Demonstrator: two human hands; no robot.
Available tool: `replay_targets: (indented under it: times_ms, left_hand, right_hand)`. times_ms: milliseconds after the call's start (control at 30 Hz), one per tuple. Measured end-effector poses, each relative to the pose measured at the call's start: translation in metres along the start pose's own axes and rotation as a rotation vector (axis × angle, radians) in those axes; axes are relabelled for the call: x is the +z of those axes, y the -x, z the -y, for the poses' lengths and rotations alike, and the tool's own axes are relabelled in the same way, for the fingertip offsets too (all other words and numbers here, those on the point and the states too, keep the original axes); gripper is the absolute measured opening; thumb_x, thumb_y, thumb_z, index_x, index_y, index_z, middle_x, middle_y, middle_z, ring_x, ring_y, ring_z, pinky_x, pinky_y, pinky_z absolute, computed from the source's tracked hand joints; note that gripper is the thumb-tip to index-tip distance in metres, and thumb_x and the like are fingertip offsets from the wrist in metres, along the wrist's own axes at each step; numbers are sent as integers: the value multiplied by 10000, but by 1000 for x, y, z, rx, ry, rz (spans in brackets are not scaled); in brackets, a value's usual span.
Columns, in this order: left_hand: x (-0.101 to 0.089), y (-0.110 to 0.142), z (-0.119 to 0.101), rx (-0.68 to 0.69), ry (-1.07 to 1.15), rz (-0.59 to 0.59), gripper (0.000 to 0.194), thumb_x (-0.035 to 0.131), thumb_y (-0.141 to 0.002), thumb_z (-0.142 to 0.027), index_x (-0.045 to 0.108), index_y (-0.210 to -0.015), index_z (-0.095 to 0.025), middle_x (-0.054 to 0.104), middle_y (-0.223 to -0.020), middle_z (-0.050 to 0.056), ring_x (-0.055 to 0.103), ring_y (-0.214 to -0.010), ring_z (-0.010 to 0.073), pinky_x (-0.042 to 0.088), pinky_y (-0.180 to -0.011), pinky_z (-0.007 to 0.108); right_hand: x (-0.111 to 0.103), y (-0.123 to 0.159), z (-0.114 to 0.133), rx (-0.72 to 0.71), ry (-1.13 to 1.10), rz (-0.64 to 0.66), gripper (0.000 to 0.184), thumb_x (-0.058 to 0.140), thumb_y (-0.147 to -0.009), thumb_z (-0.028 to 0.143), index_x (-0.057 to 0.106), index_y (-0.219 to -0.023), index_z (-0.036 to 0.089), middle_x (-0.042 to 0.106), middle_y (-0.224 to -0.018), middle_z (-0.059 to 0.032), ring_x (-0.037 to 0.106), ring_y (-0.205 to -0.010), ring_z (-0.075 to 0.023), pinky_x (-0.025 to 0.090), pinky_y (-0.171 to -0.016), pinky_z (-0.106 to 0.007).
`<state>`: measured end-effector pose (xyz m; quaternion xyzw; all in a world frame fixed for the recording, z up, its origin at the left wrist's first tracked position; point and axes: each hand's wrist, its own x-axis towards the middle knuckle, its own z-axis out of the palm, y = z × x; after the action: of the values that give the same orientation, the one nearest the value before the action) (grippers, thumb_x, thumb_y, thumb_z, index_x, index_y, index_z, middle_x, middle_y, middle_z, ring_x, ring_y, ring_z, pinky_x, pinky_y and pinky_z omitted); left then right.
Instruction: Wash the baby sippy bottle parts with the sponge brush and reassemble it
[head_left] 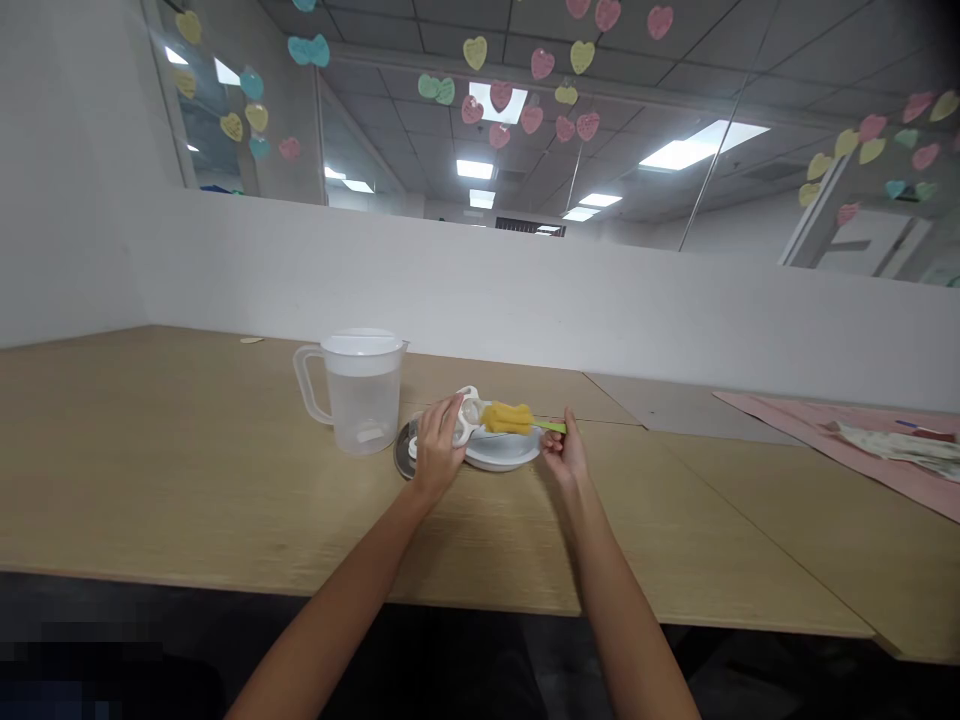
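My left hand (436,448) is wrapped round a clear baby bottle with white handles (468,418), tipped on its side with its mouth toward the right. From the other side, my right hand (568,457) grips the green handle of a bottle brush (510,418). The brush's yellow sponge head is at the bottle's mouth, mostly outside it; whether its tip is inside I cannot tell. Both are held over a white bowl (501,460). Partly hidden behind my left hand lies a dark, round, metal-looking dish (403,455) with something white on it.
A translucent lidded pitcher (364,405) with a handle stands to the left of my hands. On the far right, a pink cloth (795,420) carries a pale folded cloth (896,445). A low white wall (525,300) with glass above runs behind the wooden table (225,480).
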<state>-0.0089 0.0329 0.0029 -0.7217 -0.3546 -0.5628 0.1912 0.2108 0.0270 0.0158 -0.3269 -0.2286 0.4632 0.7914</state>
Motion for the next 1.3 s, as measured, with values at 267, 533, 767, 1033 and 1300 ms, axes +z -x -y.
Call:
replay_targets:
  times_ms: [267,533,767,1033,1300]
  left_hand:
    - [-6,-7,0,50,-1,14,540,476,-787,-60,485,-1308,-203,603,-1200,109,523,-1125,236,375,-957,380]
    - [-7,-4,4,89,-55,93,596,471,-745,11,524,-1281,-246,611,-1198,87,511,-1106,242,358,-953,406]
    - [-6,-5,0,219,-60,209,487,448,-821,-45,561,-1244,-258,606,-1189,90,506,-1137,234,370,-972,409]
    - [-10,-10,-1,156,-139,131,509,444,-824,-24,555,-1249,-281,608,-1205,79,524,-1122,228,352,-982,400]
    - [-11,-10,9,103,-207,136,516,450,-812,-21,547,-1249,-279,595,-1229,74,498,-1164,240,325,-1016,423]
  right_hand:
    - [2,2,0,-77,2,-122,478,675,-695,572,389,-624,196,357,-397,131,307,-309,-13,309,-335,-140]
    - [7,7,-6,-172,150,-8,453,721,-636,559,524,-590,153,441,-395,81,370,-343,-34,333,-371,-173]
    - [14,18,-16,-85,346,243,464,762,-562,554,652,-652,112,543,-420,16,455,-368,-72,334,-388,-190]
    - [-1,0,-3,-177,120,-133,381,683,-699,494,482,-603,185,447,-396,85,362,-317,-49,393,-385,-195]
    - [-45,-25,6,-159,9,-414,384,346,-905,418,225,-592,232,242,-368,121,254,-274,-47,364,-343,-153]
